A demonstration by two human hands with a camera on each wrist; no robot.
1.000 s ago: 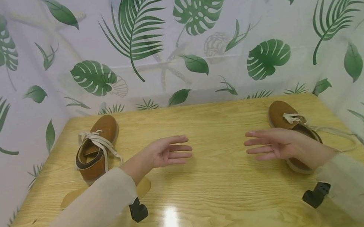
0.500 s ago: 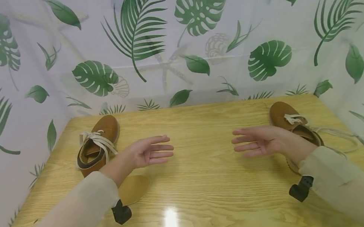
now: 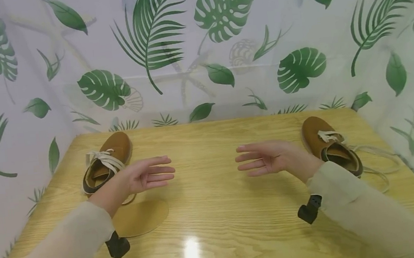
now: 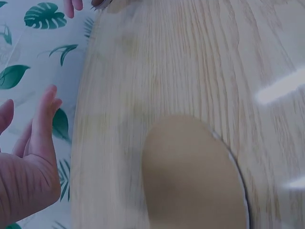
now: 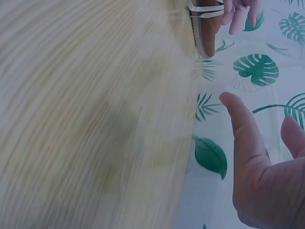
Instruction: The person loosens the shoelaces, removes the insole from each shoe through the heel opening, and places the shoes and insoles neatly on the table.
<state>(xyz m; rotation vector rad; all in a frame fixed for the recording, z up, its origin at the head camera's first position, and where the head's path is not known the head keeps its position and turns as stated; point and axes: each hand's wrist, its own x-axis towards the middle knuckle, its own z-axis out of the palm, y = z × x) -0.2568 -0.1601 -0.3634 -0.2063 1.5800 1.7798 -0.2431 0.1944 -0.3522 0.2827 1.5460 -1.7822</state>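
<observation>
My left hand (image 3: 145, 175) hovers over the left side of the table with its fingers straight and nothing in it. Behind its wrist lies a brown shoe (image 3: 119, 144) with loose pale laces, partly covered by the forearm. Below that hand a tan insole (image 3: 146, 217) rests flat on the wood; its rounded end fills the lower part of the left wrist view (image 4: 190, 171). Held out to the right of centre, my right hand (image 3: 265, 158) also has straight fingers and holds nothing. A second brown shoe (image 3: 314, 131) stands beyond it, its heel partly hidden by the sleeve.
The wooden table (image 3: 216, 213) reaches back to a white leaf-patterned cloth (image 3: 187, 93), which also hangs along both sides. A long pale shoelace (image 3: 382, 156) trails from the right shoe toward the table's right edge. Each wrist carries a small black camera (image 3: 117, 244).
Both hands have shifted leftward, the left one by about a hand's length. More of the insole and of the right shoe now shows. Neither shoe has moved on the table.
</observation>
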